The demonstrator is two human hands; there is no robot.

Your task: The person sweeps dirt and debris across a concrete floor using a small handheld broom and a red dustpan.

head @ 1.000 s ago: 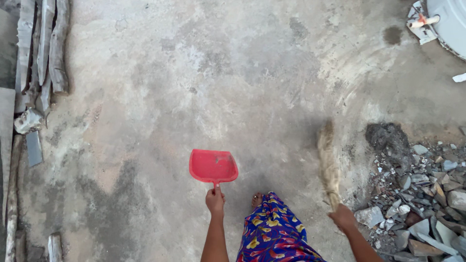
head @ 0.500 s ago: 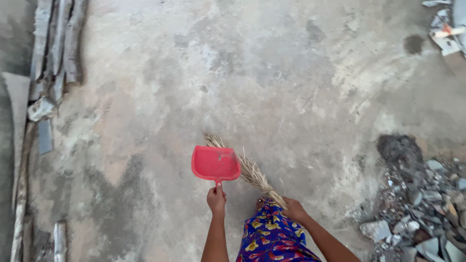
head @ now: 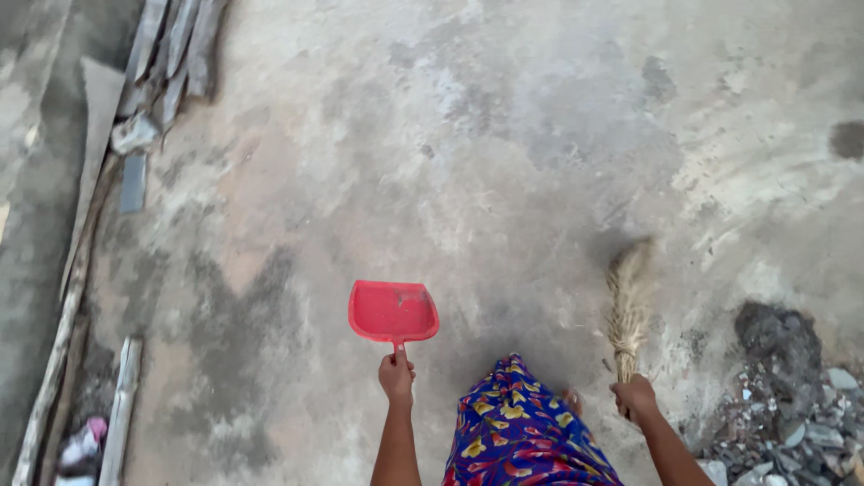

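Red plastic dustpan (head: 393, 311): flat, shovel-shaped, faintly dusty inside, with a short stub handle. From my remote station I log the left hand (head: 397, 375) with its fingers curled fully around that handle. The pan is held low over the concrete floor (head: 504, 135), mouth pointing away from the body, just ahead of the blue patterned garment (head: 517, 432).

The right hand (head: 635, 399) is closed in a fist around the bound neck of a straw broom (head: 627, 306). The bristles fan forward and their tips blur, so I cannot tell whether they touch the floor. Broom and pan are well apart, at either side of the body.

Step in hand, as I judge it: a sweeping stroke, pan held ready and not yet loaded. Collecting anything would call for the pan's lip flat on the concrete and the bristles brought across to it.

Textures: the floor is rough and mottled grey, with pale dusty streaks. A dark ash-like heap (head: 781, 337) and angular grey rubble (head: 792, 423) lie near the right hand. Weathered slats (head: 171, 54) line the far left edge.
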